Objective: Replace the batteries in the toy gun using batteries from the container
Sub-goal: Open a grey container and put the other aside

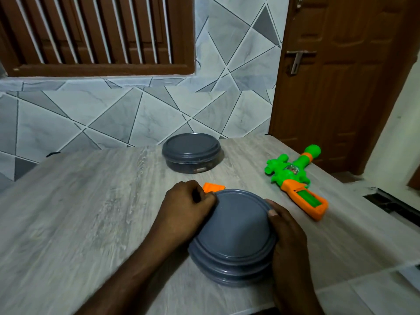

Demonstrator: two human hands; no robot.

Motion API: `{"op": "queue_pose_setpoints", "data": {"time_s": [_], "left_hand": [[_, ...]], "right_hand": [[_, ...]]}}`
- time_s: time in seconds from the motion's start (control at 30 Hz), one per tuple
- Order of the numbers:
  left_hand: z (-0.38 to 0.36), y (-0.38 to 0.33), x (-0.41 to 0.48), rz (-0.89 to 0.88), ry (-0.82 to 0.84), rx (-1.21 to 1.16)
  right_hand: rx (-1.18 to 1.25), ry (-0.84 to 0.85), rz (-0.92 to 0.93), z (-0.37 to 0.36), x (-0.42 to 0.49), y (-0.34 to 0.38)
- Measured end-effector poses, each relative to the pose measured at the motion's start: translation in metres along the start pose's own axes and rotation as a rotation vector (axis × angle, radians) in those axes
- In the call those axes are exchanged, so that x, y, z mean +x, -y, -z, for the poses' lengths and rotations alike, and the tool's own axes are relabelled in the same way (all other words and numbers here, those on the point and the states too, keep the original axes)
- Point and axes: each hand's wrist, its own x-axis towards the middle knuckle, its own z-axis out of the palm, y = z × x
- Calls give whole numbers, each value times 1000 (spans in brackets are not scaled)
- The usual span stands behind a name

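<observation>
Head view: both hands hold the near container [231, 237], grey and round, standing on the wooden table [91, 212] with its lid [236, 221] on. The left hand [188, 201] is curled at the lid's far-left rim, fingertips pinching the edge. The right hand [287, 235] wraps the right side, thumb pressed on the rim. A small orange cover [212, 187] lies just behind the near container. The toy gun [293, 176], green and orange, lies to its right and beyond, apart from it. A second container [192, 153], lidded, stands well behind it.
</observation>
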Motion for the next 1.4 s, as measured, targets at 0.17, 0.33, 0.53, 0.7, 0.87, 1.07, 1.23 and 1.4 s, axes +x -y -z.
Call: {"op": "queue_pose_setpoints", "data": {"time_s": [0.17,0.33,0.53,0.7,0.87,1.07,1.23,1.4], "left_hand": [[0,1,10,28,-8,54],[-5,0,9,54,-5,96],[-4,-1,8,105,38,96],[-3,-1,10,136,101,92],[-4,-1,11,125,88,92],[-4,1,10,113,58,86],[-4,4,13,107,61,70],[1,12,22,125,50,51]], "right_hand": [[-34,44,7,-5,-1,-1],[-59,98,11,-6,-1,-1],[-93,104,37,-7,-1,0],[-129,119,60,-8,-1,1],[-125,117,58,-6,0,-3],[-93,121,43,-6,0,-3],[-56,123,45,-9,-1,-1],[-91,130,90,-16,1,0]]}}
